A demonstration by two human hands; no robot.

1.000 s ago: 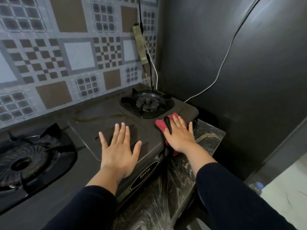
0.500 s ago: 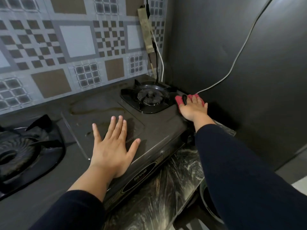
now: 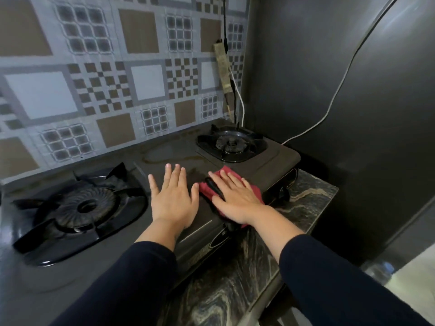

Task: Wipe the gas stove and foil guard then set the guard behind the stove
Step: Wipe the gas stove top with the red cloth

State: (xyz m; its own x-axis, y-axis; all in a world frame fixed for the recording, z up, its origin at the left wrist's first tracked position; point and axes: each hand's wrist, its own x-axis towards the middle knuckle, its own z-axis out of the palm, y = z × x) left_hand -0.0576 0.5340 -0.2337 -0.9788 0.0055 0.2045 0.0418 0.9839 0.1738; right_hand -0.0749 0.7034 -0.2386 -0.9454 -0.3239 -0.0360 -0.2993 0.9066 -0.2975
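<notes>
The foil guard (image 3: 98,74) with its square pattern stands upright behind the gas stove (image 3: 259,165), which sits on the marble counter (image 3: 313,196). The left hand (image 3: 173,201) lies flat and released on the stove top. The right hand (image 3: 235,196) presses flat, fingers spread, on a red cloth (image 3: 227,171) just beside it.

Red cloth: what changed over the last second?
The right hand swept the red cloth out to the stove's far right edge, then back to the middle beside the left hand. The left hand stayed flat on the stove top; nothing was picked up or released.
</notes>
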